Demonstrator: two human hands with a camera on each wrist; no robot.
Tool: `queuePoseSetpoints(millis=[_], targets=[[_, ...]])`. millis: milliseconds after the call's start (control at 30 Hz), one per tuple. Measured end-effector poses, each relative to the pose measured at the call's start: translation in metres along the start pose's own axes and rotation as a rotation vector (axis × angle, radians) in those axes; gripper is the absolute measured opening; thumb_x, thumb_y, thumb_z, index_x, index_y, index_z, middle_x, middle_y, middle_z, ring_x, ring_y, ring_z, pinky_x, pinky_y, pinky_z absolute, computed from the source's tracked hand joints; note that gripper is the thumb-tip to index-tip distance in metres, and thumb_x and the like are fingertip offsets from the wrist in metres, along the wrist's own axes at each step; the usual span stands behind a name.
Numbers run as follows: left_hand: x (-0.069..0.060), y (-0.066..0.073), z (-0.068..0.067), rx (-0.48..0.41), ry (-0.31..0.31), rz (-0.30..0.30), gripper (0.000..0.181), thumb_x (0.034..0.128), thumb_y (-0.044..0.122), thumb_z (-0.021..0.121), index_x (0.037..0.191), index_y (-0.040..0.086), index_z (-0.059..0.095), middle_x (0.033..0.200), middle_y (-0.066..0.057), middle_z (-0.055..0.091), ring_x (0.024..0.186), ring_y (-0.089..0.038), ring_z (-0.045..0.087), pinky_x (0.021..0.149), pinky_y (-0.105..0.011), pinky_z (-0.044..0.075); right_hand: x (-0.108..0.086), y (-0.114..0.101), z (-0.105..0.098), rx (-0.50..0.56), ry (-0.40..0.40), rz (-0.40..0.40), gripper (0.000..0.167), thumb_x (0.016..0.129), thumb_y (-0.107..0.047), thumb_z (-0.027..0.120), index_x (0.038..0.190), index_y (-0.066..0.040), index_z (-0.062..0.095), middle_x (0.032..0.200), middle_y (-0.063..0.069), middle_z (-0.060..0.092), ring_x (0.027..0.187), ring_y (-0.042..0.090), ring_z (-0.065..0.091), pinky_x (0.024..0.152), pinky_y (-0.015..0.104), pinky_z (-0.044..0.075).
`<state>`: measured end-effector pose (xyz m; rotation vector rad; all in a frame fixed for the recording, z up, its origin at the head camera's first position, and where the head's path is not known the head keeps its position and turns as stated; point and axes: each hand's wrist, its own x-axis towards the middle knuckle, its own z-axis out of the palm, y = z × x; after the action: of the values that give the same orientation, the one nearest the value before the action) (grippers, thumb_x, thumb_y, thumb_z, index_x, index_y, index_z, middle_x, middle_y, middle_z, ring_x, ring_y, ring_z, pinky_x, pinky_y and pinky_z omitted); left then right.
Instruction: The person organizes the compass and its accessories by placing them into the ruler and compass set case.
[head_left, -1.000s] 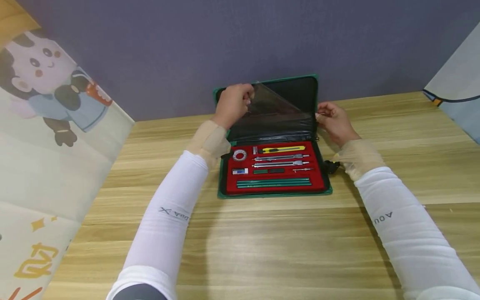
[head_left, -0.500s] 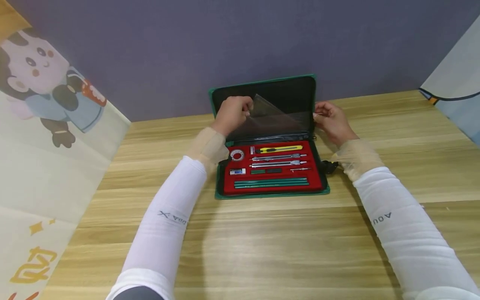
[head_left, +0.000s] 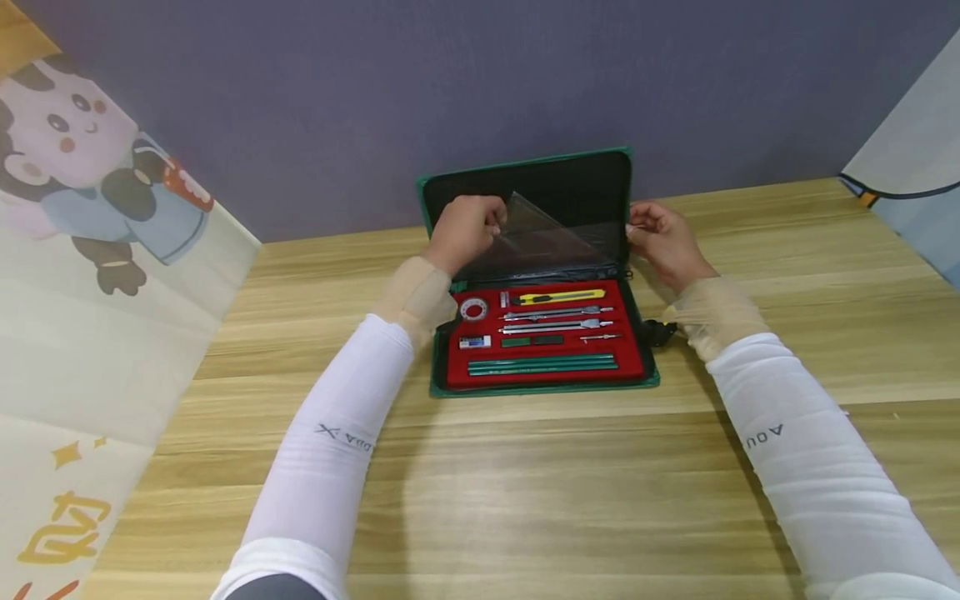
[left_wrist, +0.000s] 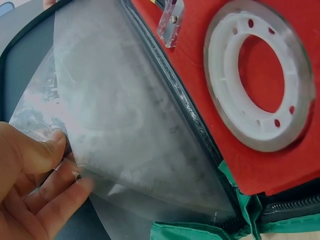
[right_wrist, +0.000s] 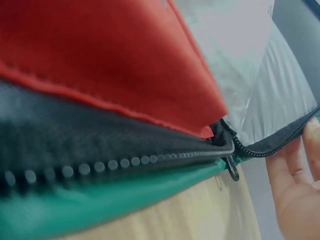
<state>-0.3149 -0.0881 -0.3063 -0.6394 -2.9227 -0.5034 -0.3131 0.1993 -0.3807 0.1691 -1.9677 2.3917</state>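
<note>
A green zip case lies open on the table, its lid raised against the wall. My left hand pinches a clear plastic set square between thumb and fingers, in front of the lid. In the left wrist view, the set square lies partly behind the lid's clear pocket, with faint scale marks showing through. My right hand grips the lid's right edge; in the right wrist view its fingers are at the zip border, partly out of frame.
The red insert holds a white tape roll, a yellow cutter, two compasses, an eraser, a lead box and green pencils. A purple-grey wall stands close behind the lid.
My left hand has moved slightly down the lid with the set square, whose tip now sits lower. My right hand has stayed at the lid's edge. The head view has shifted a little.
</note>
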Motion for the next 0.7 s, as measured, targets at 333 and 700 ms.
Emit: queuePoseSetpoints(millis=[333,700], targets=[[-0.003,-0.004,0.000,-0.009,-0.020,0.032,0.018,0.0932,0.009,0.056,0.108,0.011,0.066,0.103,-0.007,0.067,0.093,-0.019,0.061,0.082,-0.032,0.051,0.000,0.002,0.000,-0.001,-0.013,-0.002,0.026,0.091,0.011,0.048,0.088,-0.012,0.060,0.079,-0.004,0.060,0.070,0.007,0.055,0.058,0.017,0.049],[-0.012,-0.021,0.005,-0.071,0.028,0.137,0.030,0.0898,0.007,0.060,0.120,0.006,0.059,0.109,-0.008,0.060,0.095,-0.020,0.059,0.084,-0.031,0.049,-0.001,0.003,-0.001,0.007,-0.021,0.001,0.025,0.091,0.010,0.048,0.090,-0.011,0.059,0.080,-0.004,0.060,0.070,0.007,0.055,0.058,0.018,0.049]])
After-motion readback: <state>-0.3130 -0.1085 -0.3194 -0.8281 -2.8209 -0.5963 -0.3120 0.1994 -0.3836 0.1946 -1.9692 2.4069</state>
